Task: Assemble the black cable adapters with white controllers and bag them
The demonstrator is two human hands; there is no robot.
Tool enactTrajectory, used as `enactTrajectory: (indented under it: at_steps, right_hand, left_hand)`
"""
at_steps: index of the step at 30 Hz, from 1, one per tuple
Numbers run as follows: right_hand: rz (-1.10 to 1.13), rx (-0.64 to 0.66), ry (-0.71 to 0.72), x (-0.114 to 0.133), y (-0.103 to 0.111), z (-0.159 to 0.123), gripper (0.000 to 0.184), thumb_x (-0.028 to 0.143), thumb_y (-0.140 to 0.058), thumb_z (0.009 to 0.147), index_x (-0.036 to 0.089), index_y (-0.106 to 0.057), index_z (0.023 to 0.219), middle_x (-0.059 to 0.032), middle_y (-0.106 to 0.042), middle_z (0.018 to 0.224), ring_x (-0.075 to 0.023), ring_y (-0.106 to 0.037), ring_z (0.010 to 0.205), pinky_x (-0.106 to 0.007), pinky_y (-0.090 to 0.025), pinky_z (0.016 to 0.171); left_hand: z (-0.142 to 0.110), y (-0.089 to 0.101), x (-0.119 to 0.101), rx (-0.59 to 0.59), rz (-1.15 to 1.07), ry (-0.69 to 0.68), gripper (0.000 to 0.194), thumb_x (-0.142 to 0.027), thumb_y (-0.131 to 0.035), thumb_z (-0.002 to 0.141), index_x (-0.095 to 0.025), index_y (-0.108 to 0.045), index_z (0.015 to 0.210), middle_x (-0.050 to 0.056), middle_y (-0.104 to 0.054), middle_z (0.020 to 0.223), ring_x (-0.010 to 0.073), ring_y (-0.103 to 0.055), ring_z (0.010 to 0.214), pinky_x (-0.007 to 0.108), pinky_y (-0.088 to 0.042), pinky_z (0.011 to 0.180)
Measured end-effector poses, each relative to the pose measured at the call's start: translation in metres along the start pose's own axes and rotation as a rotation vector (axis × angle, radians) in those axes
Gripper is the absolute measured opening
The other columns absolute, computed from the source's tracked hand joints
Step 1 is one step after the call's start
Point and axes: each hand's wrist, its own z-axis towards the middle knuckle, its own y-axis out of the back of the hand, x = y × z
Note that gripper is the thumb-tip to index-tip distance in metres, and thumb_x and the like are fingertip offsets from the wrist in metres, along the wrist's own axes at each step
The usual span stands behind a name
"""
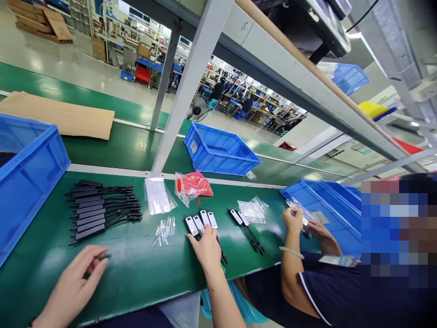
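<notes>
My left hand hovers over the green table at the left, fingers loosely curved and thumb apart, holding nothing. Just beyond it lies a stack of black rectangular devices with cables pointing right. My right hand reaches over a row of black devices with white labels, thumb at the left side and fingers on the labelled bodies. It grips at least one; the palm hides part of them. Between my hands are small clear plastic sleeves. A bag of small red-orange parts lies behind, beside white plastic bags.
More labelled devices and clear bags lie to the right. A co-worker's hands hold a dark item there. Blue bins stand at left, behind and right. A white post rises from the table's back edge.
</notes>
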Motion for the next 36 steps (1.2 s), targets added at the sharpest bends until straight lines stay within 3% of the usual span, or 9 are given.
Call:
enactTrajectory:
  at_steps: [4, 7, 12, 18, 21, 24, 28, 32, 36]
  right_hand:
    - [0.176, -0.039, 0.135, 0.015, 0.012, -0.007, 0.036, 0.040, -0.053, 0.078, 0.015, -0.045, 0.104, -0.0097, -0.055, 0.094, -0.0211, -0.059, 0.074, -0.028, -0.041, 0.058]
    - [0.305, 0.028, 0.315, 0.045, 0.021, -0.014, 0.020, 0.032, -0.048, 0.082, 0.017, -0.051, 0.094, -0.0038, -0.056, 0.079, -0.0172, -0.057, 0.068, -0.026, -0.040, 0.059]
    - [0.267, 0.171, 0.660, 0.125, 0.023, -0.021, 0.014, 0.019, -0.044, 0.083, 0.021, -0.058, 0.084, -0.0021, -0.054, 0.082, -0.0127, -0.055, 0.067, -0.022, -0.037, 0.057]
    - [0.028, 0.297, 0.831, 0.200, -0.003, -0.021, 0.015, 0.017, -0.047, 0.081, 0.020, -0.057, 0.092, -0.0058, -0.050, 0.096, -0.0123, -0.055, 0.062, -0.024, -0.035, 0.051]
    - [0.056, 0.318, 0.867, 0.202, -0.003, -0.024, 0.011, 0.016, -0.046, 0.080, 0.018, -0.057, 0.082, -0.0060, -0.051, 0.095, -0.0125, -0.054, 0.060, -0.024, -0.034, 0.050]
    - [0.282, 0.373, 0.886, 0.186, 0.012, -0.032, 0.009, 0.015, -0.046, 0.080, 0.018, -0.054, 0.077, -0.0024, -0.054, 0.080, -0.0132, -0.052, 0.063, -0.023, -0.034, 0.055]
    - [0.657, 0.613, 0.767, 0.162, 0.035, -0.047, 0.011, 0.018, -0.044, 0.080, 0.018, -0.050, 0.071, 0.0031, -0.049, 0.063, -0.0101, -0.045, 0.059, -0.020, -0.032, 0.054]
    - [0.832, 0.785, 0.624, 0.150, 0.043, -0.061, 0.012, 0.019, -0.045, 0.078, 0.017, -0.049, 0.066, 0.0056, -0.040, 0.056, -0.0085, -0.037, 0.054, -0.019, -0.029, 0.051]
    - [0.887, 0.836, 0.593, 0.144, 0.041, -0.065, 0.012, 0.020, -0.047, 0.077, 0.017, -0.049, 0.065, 0.0058, -0.037, 0.055, -0.0086, -0.035, 0.054, -0.019, -0.028, 0.051]
  left_hand:
    - [0.016, 0.033, 0.008, -0.249, 0.559, -0.088, 0.028, -0.044, -0.048, 0.078, -0.023, -0.050, 0.097, 0.008, -0.051, 0.100, 0.0278, -0.050, 0.090, 0.039, -0.037, 0.080]
    - [0.025, 0.045, 0.016, -0.215, 0.795, -0.094, 0.031, -0.044, -0.045, 0.079, -0.019, -0.051, 0.095, 0.011, -0.051, 0.094, 0.0311, -0.049, 0.092, 0.040, -0.038, 0.077]
    - [0.027, 0.042, 0.029, -0.142, 0.887, -0.080, 0.025, -0.039, -0.043, 0.080, -0.017, -0.054, 0.085, 0.011, -0.053, 0.085, 0.0287, -0.051, 0.086, 0.038, -0.040, 0.072]
    - [0.017, 0.041, 0.032, -0.119, 0.798, -0.051, 0.024, -0.028, -0.037, 0.082, -0.019, -0.058, 0.075, 0.007, -0.054, 0.076, 0.0239, -0.052, 0.078, 0.035, -0.040, 0.071]
    - [0.009, 0.051, 0.027, -0.082, 0.558, -0.004, 0.022, -0.031, -0.038, 0.083, -0.021, -0.056, 0.074, 0.005, -0.055, 0.079, 0.0212, -0.054, 0.076, 0.033, -0.041, 0.069]
    - [0.002, 0.059, 0.013, -0.071, 0.200, 0.110, 0.019, -0.038, -0.043, 0.082, -0.021, -0.050, 0.076, 0.002, -0.057, 0.076, 0.0193, -0.058, 0.072, 0.031, -0.044, 0.067]
    - [-0.001, 0.056, -0.014, -0.088, -0.294, 0.214, 0.021, -0.042, -0.047, 0.081, -0.023, -0.043, 0.085, 0.000, -0.059, 0.073, 0.0195, -0.063, 0.073, 0.030, -0.049, 0.064]
    - [0.001, 0.041, -0.033, -0.121, -0.391, 0.129, 0.022, -0.037, -0.048, 0.081, -0.023, -0.043, 0.097, 0.002, -0.062, 0.080, 0.0189, -0.063, 0.073, 0.029, -0.049, 0.063]
    - [0.002, 0.025, -0.040, -0.120, -0.386, 0.085, 0.036, -0.035, -0.048, 0.081, -0.024, -0.041, 0.116, 0.001, -0.062, 0.075, 0.0183, -0.062, 0.068, 0.027, -0.047, 0.059]
